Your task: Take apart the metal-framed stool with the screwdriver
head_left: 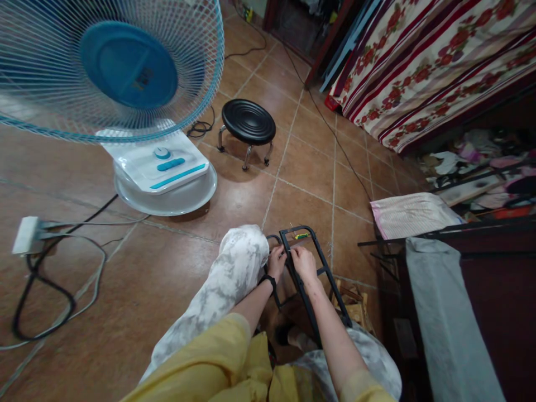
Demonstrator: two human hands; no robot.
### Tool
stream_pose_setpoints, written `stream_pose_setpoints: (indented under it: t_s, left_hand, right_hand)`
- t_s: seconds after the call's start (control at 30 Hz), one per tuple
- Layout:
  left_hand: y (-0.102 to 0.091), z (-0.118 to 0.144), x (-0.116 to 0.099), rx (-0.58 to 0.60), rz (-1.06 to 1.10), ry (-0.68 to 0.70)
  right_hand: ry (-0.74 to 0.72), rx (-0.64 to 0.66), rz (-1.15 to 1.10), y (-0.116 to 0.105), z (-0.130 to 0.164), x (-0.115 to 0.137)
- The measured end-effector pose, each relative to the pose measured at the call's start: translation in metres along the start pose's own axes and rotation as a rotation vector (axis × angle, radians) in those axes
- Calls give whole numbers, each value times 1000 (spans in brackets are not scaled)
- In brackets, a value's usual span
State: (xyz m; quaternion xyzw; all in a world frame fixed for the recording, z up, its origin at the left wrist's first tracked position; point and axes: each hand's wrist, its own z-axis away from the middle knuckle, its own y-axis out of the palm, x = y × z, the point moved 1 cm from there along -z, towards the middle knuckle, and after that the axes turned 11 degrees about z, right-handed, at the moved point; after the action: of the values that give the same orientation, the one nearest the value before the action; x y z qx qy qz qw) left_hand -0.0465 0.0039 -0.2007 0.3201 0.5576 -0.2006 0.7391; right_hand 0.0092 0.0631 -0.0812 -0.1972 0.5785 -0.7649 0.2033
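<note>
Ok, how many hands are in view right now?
2. The left hand, with a black band at its wrist, is at the black frame; the right hand is beside it, also at the frame. No other hand shows.

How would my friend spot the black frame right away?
Find the big blue fan, upper left. Below and right of it, the left hand and right hand are at a black metal frame. Unlike the round-topped black stool, it is made of thin bars.
</note>
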Motion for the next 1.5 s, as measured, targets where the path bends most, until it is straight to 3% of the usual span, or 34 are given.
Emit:
stream_pose_setpoints:
  t_s: [0.07,0.17,0.47,0.83,1.2,1.33,1.5]
  left_hand:
    - [0,0,-1,13,-9,-1]
    - [-1,0,-4,18,-34,10]
    - [-3,1,-4,38,-89,-21]
    - [-2,-2,-8,32,8,-38]
    - [-3,-1,-20,40,84,-55]
    - [-1,-2,-17,49,86,-62]
    - [0,-3,-18,34,62,-34]
  right_hand:
    - [-27,-2,188,-7,1,6]
    - [-19,19,262,-10,-2,10]
    - [12,23,-46,13,-10,-6]
    - [21,-5,-125,15,-7,-6]
    - [50,117,272,-8,1,7]
    - [20,52,299,-11,5,8]
    - [48,-42,106,0,0,0]
